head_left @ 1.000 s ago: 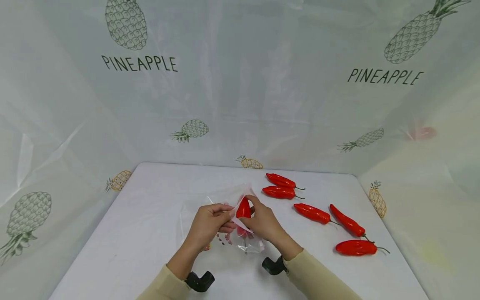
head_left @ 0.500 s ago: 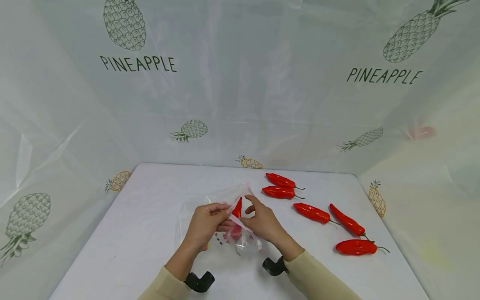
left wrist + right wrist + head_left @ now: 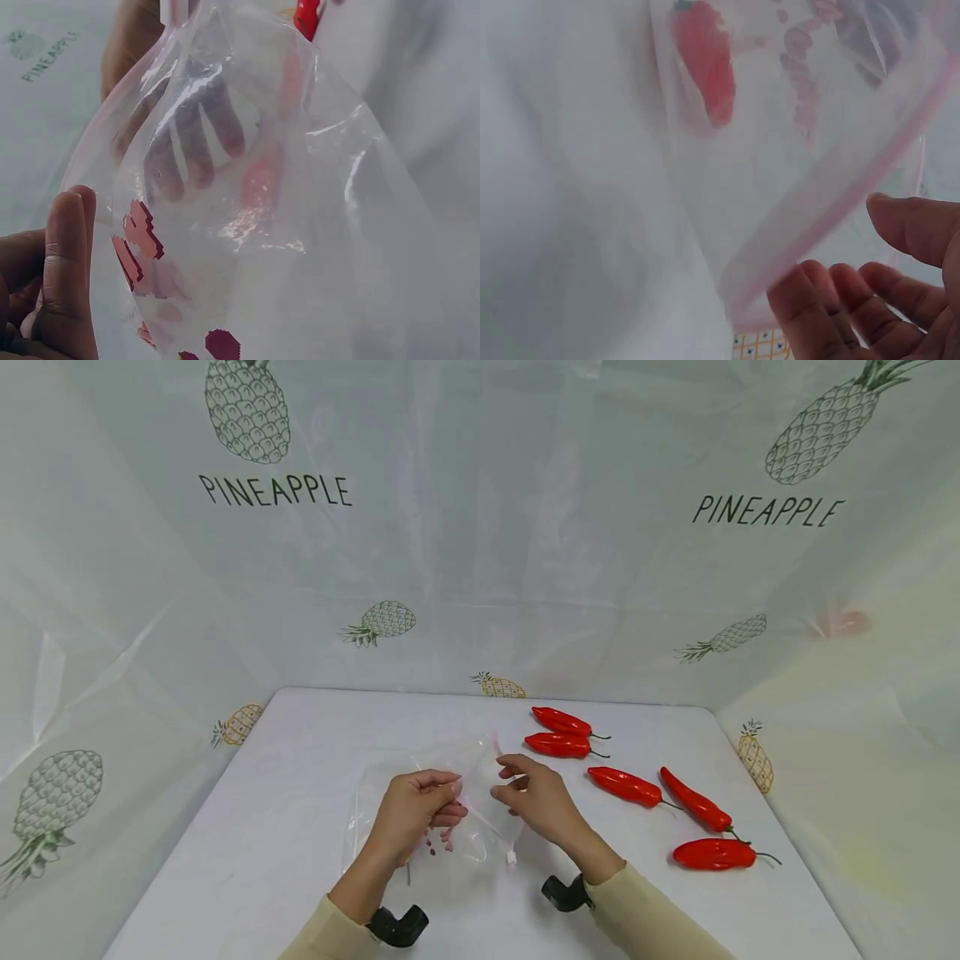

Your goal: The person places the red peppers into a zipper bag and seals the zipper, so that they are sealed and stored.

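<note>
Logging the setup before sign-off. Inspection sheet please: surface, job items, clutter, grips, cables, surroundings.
Surface: white table, upright sheet behind it.
Job items: pink-edged clear bag with one red pepper seen through it; five loose peppers lying at the right of the table, stems on.
Clutter: nothing seen.
Left grip: bare hand, pinches the bag's edge.
Right grip: bare hand at the bag's mouth, thumb and fingers apart; contact cannot be told.
Cables: nothing seen.
Surroundings: pale sheet printed with pineapples; black fitting at each wrist.
</note>
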The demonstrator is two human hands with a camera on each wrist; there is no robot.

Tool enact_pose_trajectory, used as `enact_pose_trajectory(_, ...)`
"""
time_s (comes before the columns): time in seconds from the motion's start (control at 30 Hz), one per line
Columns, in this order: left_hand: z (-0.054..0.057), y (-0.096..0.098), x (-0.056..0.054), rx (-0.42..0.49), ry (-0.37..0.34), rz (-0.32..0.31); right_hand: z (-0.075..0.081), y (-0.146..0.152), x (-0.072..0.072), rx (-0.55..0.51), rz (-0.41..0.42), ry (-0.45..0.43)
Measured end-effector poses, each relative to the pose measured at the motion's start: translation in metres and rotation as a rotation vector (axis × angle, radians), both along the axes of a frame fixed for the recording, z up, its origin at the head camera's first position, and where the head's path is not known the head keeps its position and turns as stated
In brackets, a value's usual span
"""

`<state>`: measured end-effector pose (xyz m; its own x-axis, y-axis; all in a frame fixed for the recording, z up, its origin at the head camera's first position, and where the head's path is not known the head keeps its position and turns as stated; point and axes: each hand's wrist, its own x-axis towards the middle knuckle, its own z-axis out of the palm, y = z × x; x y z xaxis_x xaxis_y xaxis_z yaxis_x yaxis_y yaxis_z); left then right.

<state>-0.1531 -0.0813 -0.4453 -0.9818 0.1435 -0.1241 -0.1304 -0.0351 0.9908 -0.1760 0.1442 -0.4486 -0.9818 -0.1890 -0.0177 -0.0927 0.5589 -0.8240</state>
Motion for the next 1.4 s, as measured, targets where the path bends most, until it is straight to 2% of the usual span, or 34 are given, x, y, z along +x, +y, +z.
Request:
enact_pose_trajectory(0.2, -0.002, -0.002, 0.001, -0.015, 0.000, 0.010, 0.001, 0.020, -0.005, 0.028, -0.065, 0.083)
enact_pose_trajectory(0.43, -0.004, -0.002, 0.002, -0.012, -0.001, 0.015, -0.001, 0.053, -0.012, 0.018, -0.083, 0.066)
enact_pose_trajectory(0.73, -0.006, 0.001, 0.002, -0.001, 0.007, 0.015, -0.005, 0.126, -0.019, 0.066, -0.096, 0.058)
enact_pose_trajectory(0.97, -0.008, 0.000, 0.002, 0.000, 0.008, 0.002, -0.007, 0.175, -0.028, 0.188, -0.140, 0.057)
enact_pose_trajectory(1.17, -0.008, 0.000, 0.002, 0.003, 0.007, -0.003, -0.021, 0.198, -0.031, 0.259, -0.137, -0.014)
enact_pose_trajectory(1.4, -0.007, 0.000, 0.002, -0.013, 0.017, 0.000, -0.037, 0.204, -0.032, 0.282, -0.132, -0.080)
